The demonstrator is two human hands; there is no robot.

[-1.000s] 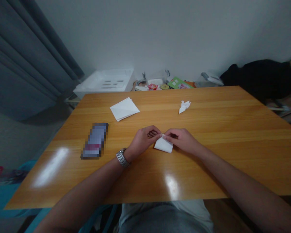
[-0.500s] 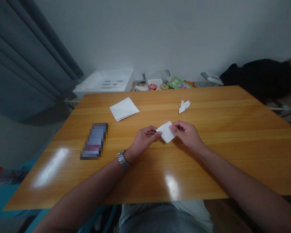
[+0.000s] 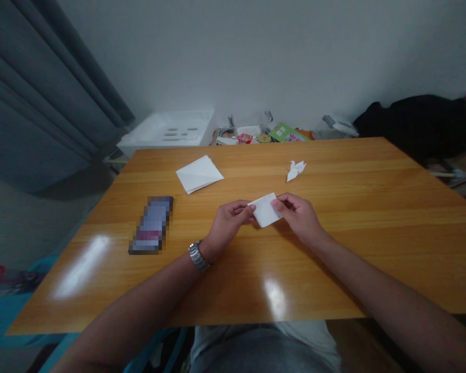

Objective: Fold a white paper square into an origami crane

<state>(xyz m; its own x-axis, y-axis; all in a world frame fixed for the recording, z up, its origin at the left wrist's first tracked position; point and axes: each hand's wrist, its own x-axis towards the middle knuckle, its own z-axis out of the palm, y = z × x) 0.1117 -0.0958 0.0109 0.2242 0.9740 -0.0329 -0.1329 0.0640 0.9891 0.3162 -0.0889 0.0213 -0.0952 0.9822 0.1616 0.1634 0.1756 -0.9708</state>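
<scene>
A small folded white paper (image 3: 264, 210) is held just above the wooden table (image 3: 334, 248), near its middle. My left hand (image 3: 227, 225), with a metal watch on the wrist, pinches the paper's left corner. My right hand (image 3: 299, 215) pinches its right edge. Both hands have their fingers curled closed on the paper. A finished white paper crane (image 3: 295, 170) lies farther back on the table, beyond my right hand.
A stack of white paper sheets (image 3: 199, 174) lies at the back left. A phone (image 3: 152, 224) lies left of my hands. Behind the table are a white box (image 3: 166, 132), small clutter (image 3: 256, 135) and a black bag (image 3: 419, 124). A curtain (image 3: 42, 93) hangs left.
The paper was turned up from below my fingers to face upward between both hands. My right hand shifted slightly back. In the last half second almost nothing moved.
</scene>
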